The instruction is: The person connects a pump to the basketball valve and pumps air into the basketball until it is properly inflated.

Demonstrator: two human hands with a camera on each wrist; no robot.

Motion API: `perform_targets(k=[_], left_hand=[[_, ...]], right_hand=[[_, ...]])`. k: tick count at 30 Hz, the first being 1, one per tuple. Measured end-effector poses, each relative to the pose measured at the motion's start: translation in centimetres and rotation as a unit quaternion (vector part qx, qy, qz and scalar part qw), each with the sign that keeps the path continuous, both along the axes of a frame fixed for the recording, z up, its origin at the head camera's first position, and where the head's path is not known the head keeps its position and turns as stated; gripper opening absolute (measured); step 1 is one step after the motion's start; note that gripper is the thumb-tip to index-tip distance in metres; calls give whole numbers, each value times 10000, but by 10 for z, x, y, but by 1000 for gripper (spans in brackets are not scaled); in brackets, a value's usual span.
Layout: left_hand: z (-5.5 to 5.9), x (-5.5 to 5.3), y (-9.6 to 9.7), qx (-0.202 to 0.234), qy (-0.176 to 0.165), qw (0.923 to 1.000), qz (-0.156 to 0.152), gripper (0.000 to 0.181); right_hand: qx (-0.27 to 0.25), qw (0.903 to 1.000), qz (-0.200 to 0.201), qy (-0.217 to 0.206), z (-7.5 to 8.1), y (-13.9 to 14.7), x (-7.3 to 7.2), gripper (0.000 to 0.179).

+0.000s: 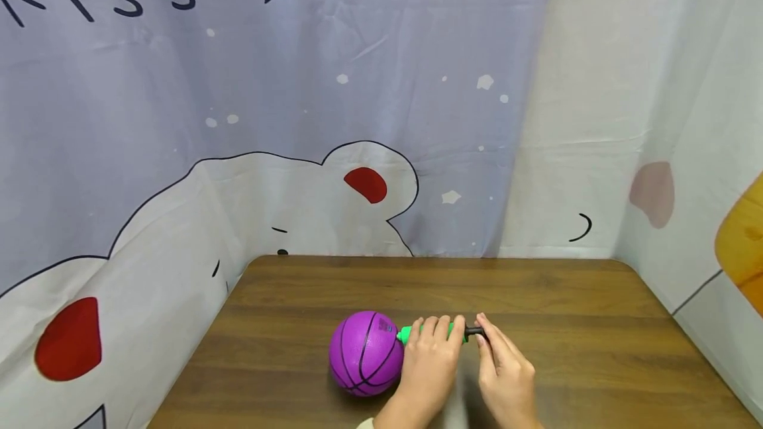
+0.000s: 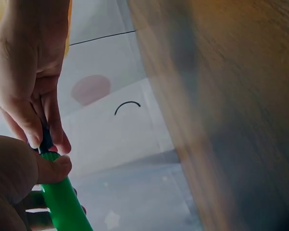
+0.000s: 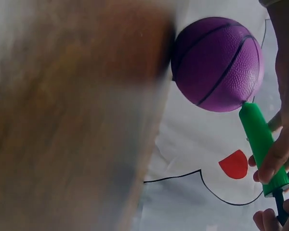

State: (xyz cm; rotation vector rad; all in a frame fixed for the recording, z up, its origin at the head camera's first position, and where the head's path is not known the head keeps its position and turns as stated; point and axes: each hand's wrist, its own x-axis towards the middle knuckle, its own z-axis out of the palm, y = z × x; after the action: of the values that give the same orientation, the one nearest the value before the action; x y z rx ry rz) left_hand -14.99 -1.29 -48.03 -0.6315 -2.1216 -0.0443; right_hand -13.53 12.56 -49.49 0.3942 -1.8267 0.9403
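Note:
A purple ball (image 1: 365,353) with black seam lines sits on the wooden table, left of both hands. A green hand pump (image 3: 261,139) with a black handle points at it, the tip meeting the ball's surface in the right wrist view. My left hand (image 1: 432,363) grips the green barrel, fingers over the top and thumb along its side. Just to the right, my right hand (image 1: 507,371) holds the black handle (image 1: 475,331) between thumb and fingers. In the left wrist view the handle end lies close to the barrel (image 2: 65,202).
The brown wooden table (image 1: 298,296) ends at a fabric backdrop (image 1: 381,98) printed with lettering, a heart and white bear shapes. More printed cloth (image 1: 703,171) hangs along the right side.

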Motion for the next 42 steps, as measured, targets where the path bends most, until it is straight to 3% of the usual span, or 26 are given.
perform_targets(k=[7, 20, 42], left_hand=[[-1, -5, 2, 43, 44, 10000, -44, 30], [-4, -13, 14, -268, 175, 9992, 247, 40], [-9, -14, 21, -415, -380, 9974, 447, 45]], right_hand=[[-59, 10000, 39, -66, -3, 3, -5, 42], [173, 9990, 138, -383, -1, 19, -9, 47], [23, 9971, 12, -754, -3, 30, -10, 42]])
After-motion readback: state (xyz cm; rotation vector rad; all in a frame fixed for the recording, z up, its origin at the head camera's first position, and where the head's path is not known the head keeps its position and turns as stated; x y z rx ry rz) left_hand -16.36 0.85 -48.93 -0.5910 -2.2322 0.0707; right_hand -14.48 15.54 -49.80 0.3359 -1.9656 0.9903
